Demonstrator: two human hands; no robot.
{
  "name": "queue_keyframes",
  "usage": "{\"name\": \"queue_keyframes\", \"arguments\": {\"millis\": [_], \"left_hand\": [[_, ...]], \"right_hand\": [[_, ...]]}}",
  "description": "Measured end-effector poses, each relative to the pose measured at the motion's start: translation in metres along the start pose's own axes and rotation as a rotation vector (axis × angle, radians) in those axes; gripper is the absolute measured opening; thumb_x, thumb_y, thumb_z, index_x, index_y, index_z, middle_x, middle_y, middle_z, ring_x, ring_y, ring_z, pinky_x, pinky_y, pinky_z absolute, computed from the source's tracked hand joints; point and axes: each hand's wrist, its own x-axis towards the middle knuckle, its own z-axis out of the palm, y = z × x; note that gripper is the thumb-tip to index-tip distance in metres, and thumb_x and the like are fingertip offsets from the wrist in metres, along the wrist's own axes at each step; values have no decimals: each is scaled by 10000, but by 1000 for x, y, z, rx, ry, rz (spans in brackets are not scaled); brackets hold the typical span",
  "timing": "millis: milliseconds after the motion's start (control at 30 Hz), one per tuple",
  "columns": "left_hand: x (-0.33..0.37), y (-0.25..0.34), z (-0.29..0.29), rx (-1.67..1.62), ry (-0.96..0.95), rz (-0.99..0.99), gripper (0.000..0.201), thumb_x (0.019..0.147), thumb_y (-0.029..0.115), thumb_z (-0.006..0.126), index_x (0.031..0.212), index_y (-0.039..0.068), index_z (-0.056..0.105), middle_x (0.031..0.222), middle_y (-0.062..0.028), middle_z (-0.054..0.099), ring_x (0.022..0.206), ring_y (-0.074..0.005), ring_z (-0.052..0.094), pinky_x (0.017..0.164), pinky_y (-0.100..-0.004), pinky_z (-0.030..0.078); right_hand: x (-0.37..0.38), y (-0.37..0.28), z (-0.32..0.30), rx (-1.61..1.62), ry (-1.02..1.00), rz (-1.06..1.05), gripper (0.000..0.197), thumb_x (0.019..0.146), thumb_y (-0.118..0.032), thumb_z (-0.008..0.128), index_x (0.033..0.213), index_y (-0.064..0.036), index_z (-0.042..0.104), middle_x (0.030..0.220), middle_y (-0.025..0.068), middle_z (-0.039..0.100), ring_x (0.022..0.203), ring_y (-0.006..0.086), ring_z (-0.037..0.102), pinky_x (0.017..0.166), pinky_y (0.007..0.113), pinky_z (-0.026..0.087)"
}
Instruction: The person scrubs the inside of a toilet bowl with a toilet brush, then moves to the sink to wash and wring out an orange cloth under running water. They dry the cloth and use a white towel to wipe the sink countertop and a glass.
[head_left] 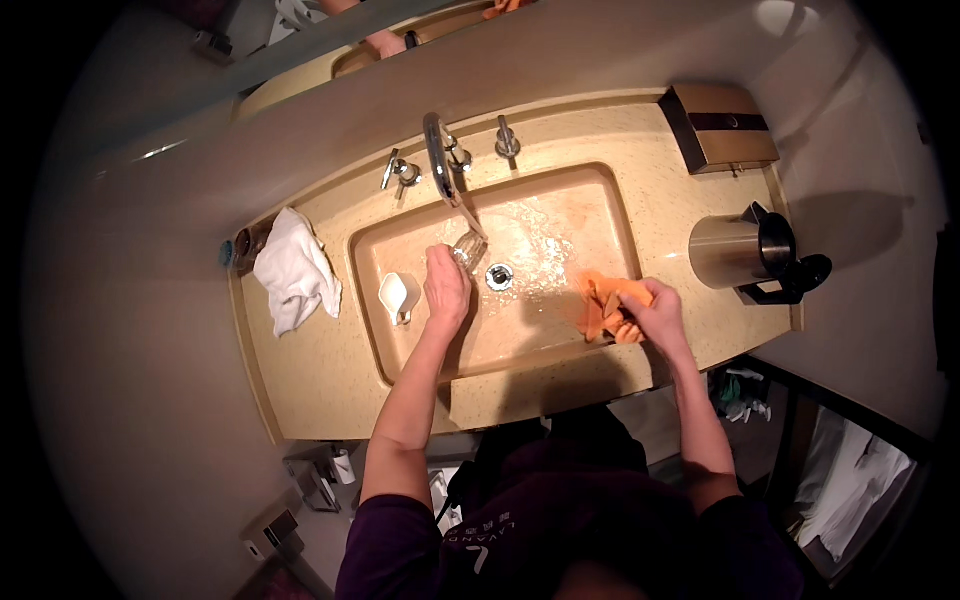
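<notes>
Under the running faucet (436, 150), my left hand (446, 284) is closed round a clear drinking glass (468, 250), tilted so the stream meets it. My right hand (657, 312) grips a crumpled orange cloth (608, 308) at the right side of the sink (625, 215). A white cup (398, 294) rests in the basin, just left of my left hand. Water ripples over the basin floor round the metal drain (499, 277).
A white towel (296, 270) lies on the counter at the left. At the right stand a steel kettle (728, 250) with a black handle and a brown box (722, 130). Two tap handles (507, 138) flank the faucet. An open bin (840, 480) with white material is at the lower right.
</notes>
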Motion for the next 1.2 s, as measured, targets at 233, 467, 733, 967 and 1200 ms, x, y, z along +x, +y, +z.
{"name": "queue_keyframes", "arguments": {"millis": [233,467,733,967,1200], "left_hand": [[19,-17,3,-987,-36,-757,149,874,-84,513,955,-7,415,916,-167,537,940,-303,677,768,-476,610],[17,-35,30,-1740,-346,-976,223,822,-169,436,1021,-79,389,1230,-300,526,1116,-501,614,991,-668,523],[16,-39,49,-1582,-470,-993,639,825,-143,452,1402,79,290,1408,-306,454,1185,-506,580,924,-640,566],[15,-42,37,-1650,-641,-960,759,859,-91,479,1529,181,251,1419,-243,481,1239,-457,562,905,-622,581],[30,-28,40,-1747,-609,-972,665,928,123,564,1536,221,309,1399,-137,536,1184,-358,607,838,-589,569]], "right_hand": [[-6,-101,-15,478,11,-63,228,1009,-195,633,862,-23,655,770,-23,638,678,33,544,618,201,439],[39,-80,52,783,-57,158,243,1017,-219,618,974,11,681,845,44,691,700,99,628,633,268,525],[61,-57,92,721,-263,291,228,945,-47,646,1146,60,648,959,104,711,761,142,673,678,284,555],[87,-53,158,-133,-27,-580,210,892,17,608,1082,-21,687,1018,142,696,955,322,671,828,361,522],[91,-78,191,-654,-248,-697,342,742,38,609,1068,-62,589,1205,119,562,1113,363,541,902,428,496]]}}
